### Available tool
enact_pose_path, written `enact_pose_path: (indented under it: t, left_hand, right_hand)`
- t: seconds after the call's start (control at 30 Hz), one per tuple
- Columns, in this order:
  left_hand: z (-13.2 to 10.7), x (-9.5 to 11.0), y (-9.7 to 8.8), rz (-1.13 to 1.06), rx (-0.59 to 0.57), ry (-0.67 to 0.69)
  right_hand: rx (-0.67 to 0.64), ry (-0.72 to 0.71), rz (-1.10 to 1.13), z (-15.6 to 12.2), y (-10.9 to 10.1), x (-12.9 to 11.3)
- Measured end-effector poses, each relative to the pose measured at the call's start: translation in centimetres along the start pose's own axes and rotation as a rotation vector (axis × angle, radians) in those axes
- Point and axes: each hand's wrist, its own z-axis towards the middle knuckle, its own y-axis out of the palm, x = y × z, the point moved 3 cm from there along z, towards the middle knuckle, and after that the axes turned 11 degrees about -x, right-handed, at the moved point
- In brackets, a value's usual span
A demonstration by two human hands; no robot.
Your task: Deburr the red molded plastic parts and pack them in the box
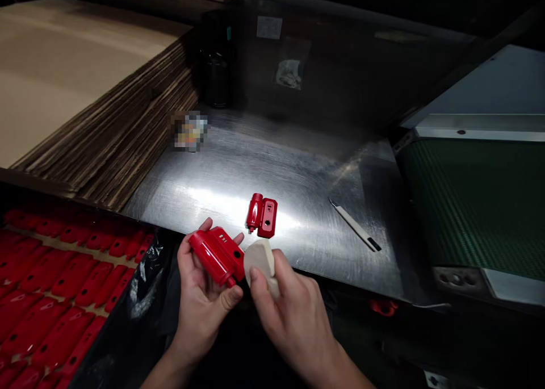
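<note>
My left hand (pixel 200 298) is closed round a glossy red plastic housing (pixel 215 255), a cylinder joined to a flat block with small slots and a dark round hole. A pale, round-edged pad (pixel 260 265) is pinched between the thumb and fingers of my right hand (pixel 293 306). The pad is right beside the housing's right edge; whether they touch I cannot tell. Just beyond my hands, a second red plastic part (pixel 267 218) of similar shape lies on the metal table (pixel 293 167). Farther right lies a white-handled craft knife (pixel 353 224).
Rows of red parts (pixel 63 275) fill a lined box at the lower left. Above it rises a stack of cardboard sheets (pixel 97 93). A dark bottle (pixel 218 74) stands at the back, near a small plastic bag (pixel 292 68). On the right runs a green conveyor belt (pixel 481 201).
</note>
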Motion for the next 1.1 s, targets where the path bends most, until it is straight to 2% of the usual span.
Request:
enact_pose_path:
  t: [0.07, 0.17, 0.5, 0.63, 0.73, 0.87, 1.0, 1.1]
  left_hand:
    - [-0.1, -0.1, -0.1, -0.011, -0.004, -0.018]
    - [-0.2, -0.4, -0.2, -0.045, 0.003, -0.039]
    - [0.1, -0.4, -0.3, -0.031, 0.012, -0.018]
    - [0.2, -0.4, -0.4, -0.026, 0.0, -0.018]
    - [0.2, -0.4, -0.3, -0.043, 0.017, -0.007]
    - [0.2, -0.6, 0.0, -0.146, 0.043, -0.034]
    - [0.2, -0.8, 0.3, -0.187, 0.028, -0.029]
    - [0.2, -0.9, 0.3, -0.193, 0.027, -0.04]
  right_hand:
    - [0.024, 0.011, -0.006, 0.0, -0.1, 0.1]
    - [-0.01, -0.018, 0.003, 0.0, -0.1, 0.0]
    - [0.009, 0.0, -0.001, 0.3, -0.4, 0.0]
    - [-0.013, -0.041, 0.008, 0.4, -0.2, -0.2]
    - [0.041, -0.031, -0.027, 0.1, -0.3, 0.1]
    - [0.047, -0.07, -0.035, -0.6, -0.4, 0.3]
    - [0.105, -0.043, -0.063, -1.0, -0.6, 0.3]
    - [0.098, -0.049, -0.058, -1.1, -0.7, 0.1]
